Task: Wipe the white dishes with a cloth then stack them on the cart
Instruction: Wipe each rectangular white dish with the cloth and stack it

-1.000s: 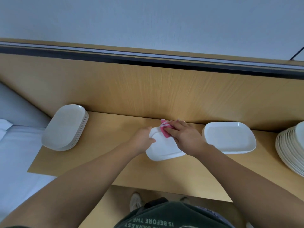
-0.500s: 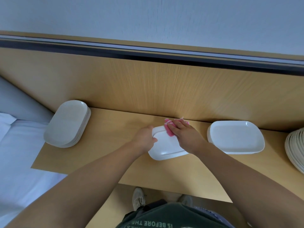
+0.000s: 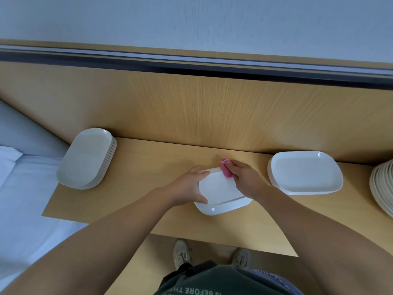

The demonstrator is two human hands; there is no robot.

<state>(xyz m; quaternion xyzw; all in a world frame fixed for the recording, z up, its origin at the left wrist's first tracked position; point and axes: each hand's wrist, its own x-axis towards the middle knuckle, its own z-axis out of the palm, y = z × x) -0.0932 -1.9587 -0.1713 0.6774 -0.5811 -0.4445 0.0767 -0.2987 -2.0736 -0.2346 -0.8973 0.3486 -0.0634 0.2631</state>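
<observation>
A white rectangular dish (image 3: 219, 192) lies on the wooden shelf (image 3: 148, 167), tilted up a little at its far edge. My left hand (image 3: 189, 186) grips its left rim, thumb at the near corner and fingers at the far corner. My right hand (image 3: 244, 177) holds a pink cloth (image 3: 225, 169) against the dish's far right edge. A stack of white oblong dishes (image 3: 87, 158) sits at the shelf's left end. Another stack of white rectangular dishes (image 3: 306, 173) sits to the right.
A pile of round cream plates (image 3: 382, 186) shows at the right edge. A wooden back panel (image 3: 212, 107) rises behind the shelf. White bedding (image 3: 21, 199) lies to the left. My shoes (image 3: 180, 254) stand below the shelf's front edge.
The dish has turned and its far edge has come up in my left hand. The cloth under my right hand has slid to the far right corner. The view has shifted slightly.
</observation>
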